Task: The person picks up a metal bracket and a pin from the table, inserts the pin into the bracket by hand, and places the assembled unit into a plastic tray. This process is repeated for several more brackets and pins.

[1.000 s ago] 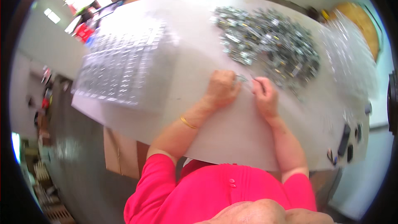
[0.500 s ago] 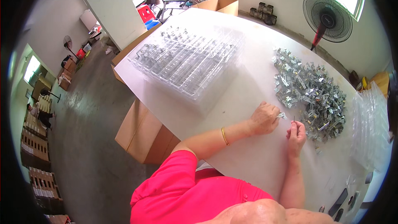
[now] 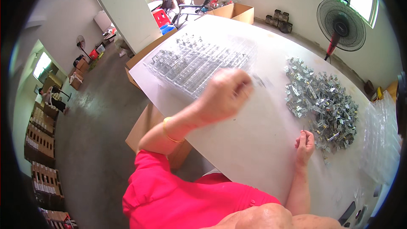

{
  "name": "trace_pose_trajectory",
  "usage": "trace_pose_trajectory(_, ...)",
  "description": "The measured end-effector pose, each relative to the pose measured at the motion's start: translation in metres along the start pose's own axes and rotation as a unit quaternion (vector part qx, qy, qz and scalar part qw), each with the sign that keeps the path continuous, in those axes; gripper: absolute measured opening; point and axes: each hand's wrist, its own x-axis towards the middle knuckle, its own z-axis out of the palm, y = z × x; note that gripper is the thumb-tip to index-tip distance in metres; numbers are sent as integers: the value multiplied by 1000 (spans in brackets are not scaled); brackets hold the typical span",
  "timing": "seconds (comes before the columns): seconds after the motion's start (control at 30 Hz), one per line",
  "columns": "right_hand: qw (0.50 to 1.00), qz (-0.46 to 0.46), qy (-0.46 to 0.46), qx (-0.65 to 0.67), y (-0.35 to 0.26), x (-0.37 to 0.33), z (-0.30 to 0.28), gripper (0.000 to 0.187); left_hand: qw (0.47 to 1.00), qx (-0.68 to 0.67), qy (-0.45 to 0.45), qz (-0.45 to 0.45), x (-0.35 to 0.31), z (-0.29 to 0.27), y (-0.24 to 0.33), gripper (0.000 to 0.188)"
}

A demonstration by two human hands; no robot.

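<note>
My left hand (image 3: 227,91), smeared by motion, is raised over the table beside the clear plastic trays (image 3: 186,86). A small silvery metal bracket (image 3: 263,81) shows as a blur at its fingertips. The trays stand stacked, with rows of metal pieces in their long compartments. My right hand (image 3: 304,146) rests at the near side of the heap of metal brackets (image 3: 324,106), fingers pinched. From the pinch a thin dark pin (image 3: 303,129) points up; most of it is hidden by the fingers.
Clear empty trays (image 3: 381,140) stand at the table's right edge, with a phone (image 3: 347,213) nearer me. Cardboard boxes (image 3: 148,129) sit by the left edge. A standing fan (image 3: 341,27) and a folding chair (image 3: 199,4) are beyond the table.
My left hand has moved left and away from my right hand, toward the trays, carrying the small bracket. My right hand has barely moved. The whole view has shifted slightly.
</note>
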Motion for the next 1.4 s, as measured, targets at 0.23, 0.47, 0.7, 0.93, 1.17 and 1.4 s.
trace_pose_trajectory(0.23, 1000, 4, 6, 2, 5, 1, -1, 10, 973, 97, 64, -199, 67, -105, -82, 16)
trace_pose_trajectory(0.47, 1000, 8, 10, -19, 6, -2, -3, 9, 946, 221, 34, -236, 97, -115, -213, 26)
trace_pose_trajectory(0.7, 999, -3, 14, -32, 9, -3, -1, 8, 936, 234, -45, -260, 103, -101, -263, 27)
trace_pose_trajectory(0.93, 999, -8, 7, -37, 12, -1, -3, 9, 897, 309, -124, -292, 113, -77, -273, 28)
trace_pose_trajectory(1.17, 998, -2, 21, -61, 3, -5, 2, 10, 891, 323, -133, -290, 112, -68, -274, 30)
trace_pose_trajectory(1.4, 997, -10, 18, -69, 8, -4, -1, 9, 883, 338, -143, -293, 111, -63, -270, 33)
